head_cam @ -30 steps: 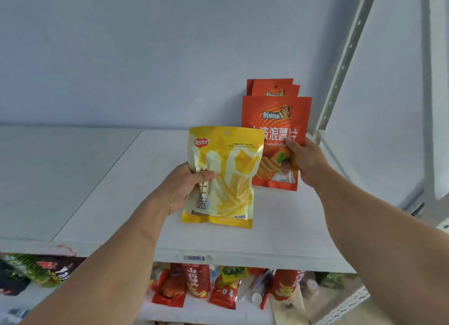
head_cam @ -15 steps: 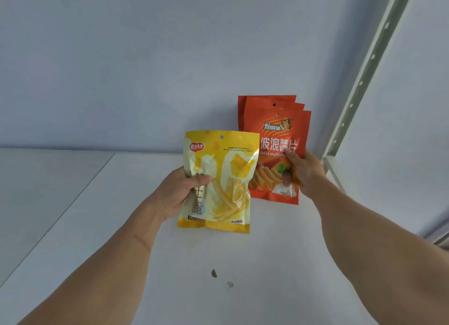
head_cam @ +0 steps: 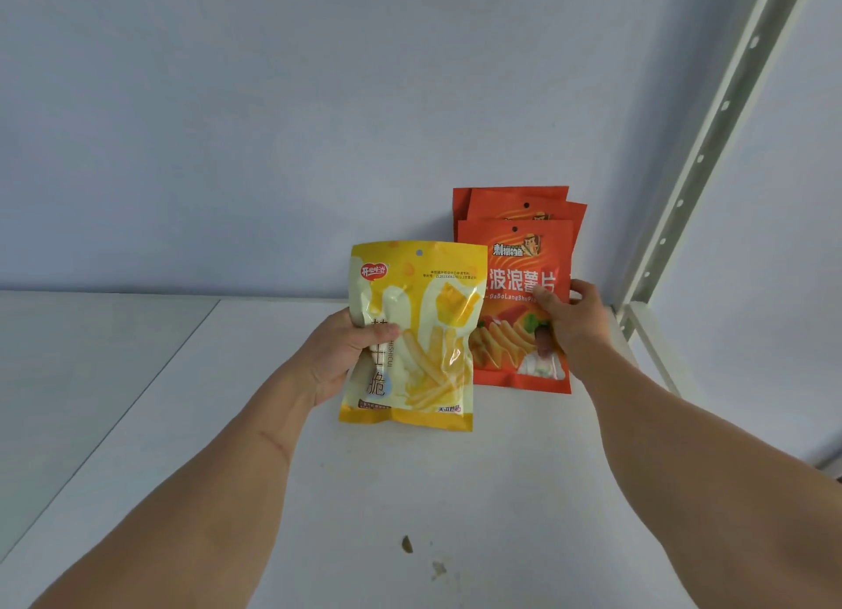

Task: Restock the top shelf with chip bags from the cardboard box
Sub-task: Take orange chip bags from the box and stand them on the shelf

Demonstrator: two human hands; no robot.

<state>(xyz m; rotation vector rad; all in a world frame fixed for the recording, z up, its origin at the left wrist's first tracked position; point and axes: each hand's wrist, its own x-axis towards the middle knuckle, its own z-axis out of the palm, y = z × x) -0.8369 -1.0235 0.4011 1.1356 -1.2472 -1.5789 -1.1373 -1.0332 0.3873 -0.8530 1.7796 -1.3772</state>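
Top shelf [head_cam: 524, 494]: white, flat surface, meeting a pale blue-grey wall [head_cam: 319, 130] at the back. Two small dark marks [head_cam: 408, 544] sit on the near part of the surface.

Yellow chip bag [head_cam: 423, 335]: upright, front facing the camera, printed with fry-like sticks and a red heart logo at upper left. Its left edge is gripped by the left hand [head_cam: 346, 353], thumb laid across the front panel and fingers hidden behind. Whether its lower edge touches the shelf cannot be told. It overlaps the left side of the front orange bag.

Front orange chip bag [head_cam: 519, 317]: upright near the back right of the shelf, white lettering across the middle. The right hand [head_cam: 574, 321] holds its right edge, thumb pressed on the front, fingers curled round behind.

Rear orange chip bags [head_cam: 524, 203]: stacked behind the front one against the wall; only their top edges show.

Shelf upright [head_cam: 711, 139]: white perforated metal post, at the shelf's right rear corner, just beside the orange bags.
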